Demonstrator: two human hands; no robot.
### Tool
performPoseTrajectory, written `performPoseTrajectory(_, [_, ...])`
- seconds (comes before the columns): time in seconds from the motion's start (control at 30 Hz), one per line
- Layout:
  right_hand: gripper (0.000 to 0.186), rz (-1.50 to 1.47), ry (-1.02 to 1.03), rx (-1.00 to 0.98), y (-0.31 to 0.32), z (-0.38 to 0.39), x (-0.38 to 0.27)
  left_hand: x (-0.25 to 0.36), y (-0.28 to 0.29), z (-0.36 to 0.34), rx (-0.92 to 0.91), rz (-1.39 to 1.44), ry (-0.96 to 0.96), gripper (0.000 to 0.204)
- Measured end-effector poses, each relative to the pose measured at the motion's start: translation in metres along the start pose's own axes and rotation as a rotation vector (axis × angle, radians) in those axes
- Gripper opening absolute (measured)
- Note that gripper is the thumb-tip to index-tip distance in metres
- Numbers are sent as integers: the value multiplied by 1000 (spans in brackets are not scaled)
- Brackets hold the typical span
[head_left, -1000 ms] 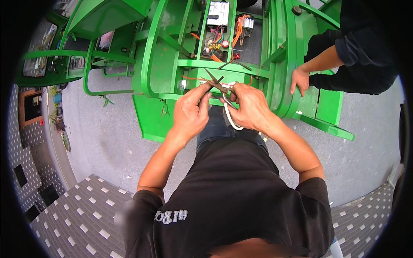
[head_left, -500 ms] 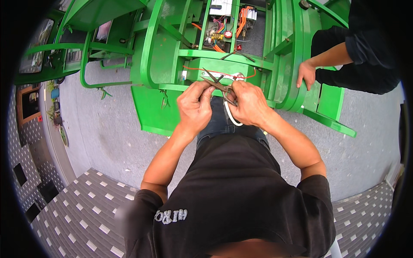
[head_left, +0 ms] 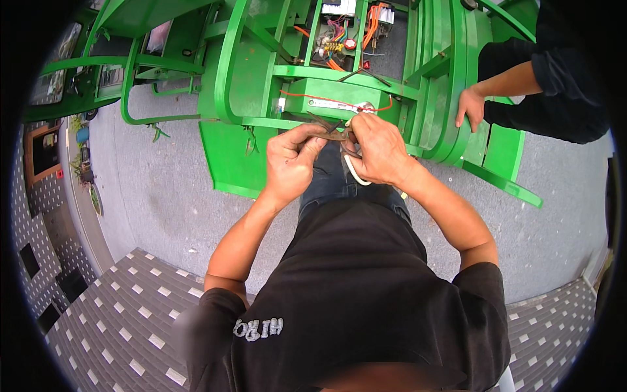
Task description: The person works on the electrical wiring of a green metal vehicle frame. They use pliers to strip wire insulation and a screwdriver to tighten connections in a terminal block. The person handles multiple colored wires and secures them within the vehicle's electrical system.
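My right hand (head_left: 382,150) is closed on dark metal scissors (head_left: 334,134), with a white curved loop (head_left: 354,170) hanging below its fingers. My left hand (head_left: 290,166) pinches close to the blades; whatever lies between its thumb and fingers is too small and hidden to name. Just beyond both hands, a silver wrench-like tool (head_left: 326,104) lies on a green box ledge (head_left: 304,89), beside a thin red wire (head_left: 390,102).
A green metal vehicle frame (head_left: 232,65) spans the upper view, holding a silver electrical unit (head_left: 338,6) and coloured wiring (head_left: 333,49). At right, another person's hand (head_left: 469,108) rests on a frame rail. Below are grey pavement (head_left: 163,196) and patterned tiles (head_left: 140,300).
The green frame sits slightly higher in view than a second ago. My hands have shifted a little upward, and the blades now lie flatter between my fingers.
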State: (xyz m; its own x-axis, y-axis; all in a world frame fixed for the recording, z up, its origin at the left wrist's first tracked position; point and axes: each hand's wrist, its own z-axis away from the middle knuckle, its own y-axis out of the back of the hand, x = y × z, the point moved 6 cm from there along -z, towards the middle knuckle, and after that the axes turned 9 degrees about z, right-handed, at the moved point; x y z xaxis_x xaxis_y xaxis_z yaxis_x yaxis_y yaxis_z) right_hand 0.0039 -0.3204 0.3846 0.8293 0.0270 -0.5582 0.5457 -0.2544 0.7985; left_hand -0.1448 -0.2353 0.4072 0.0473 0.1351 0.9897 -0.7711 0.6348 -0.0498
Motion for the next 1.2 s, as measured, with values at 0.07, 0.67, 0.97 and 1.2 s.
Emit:
performPoseTrajectory(0.07, [28,12,35,21,0,1,1,0,0,2,-22,33,46,13])
performPoseTrajectory(0.67, [40,-21,230,89,13,-14,2,-5,3,-11,-248,421,440,12])
performPoseTrajectory(0.97, [28,39,176,93,11,-14,13,9,-4,-13,-124,212,97,11])
performPoseTrajectory(1.2, [32,37,206,147,15,-22,10,19,-4,-15,-75,-26,-77,10])
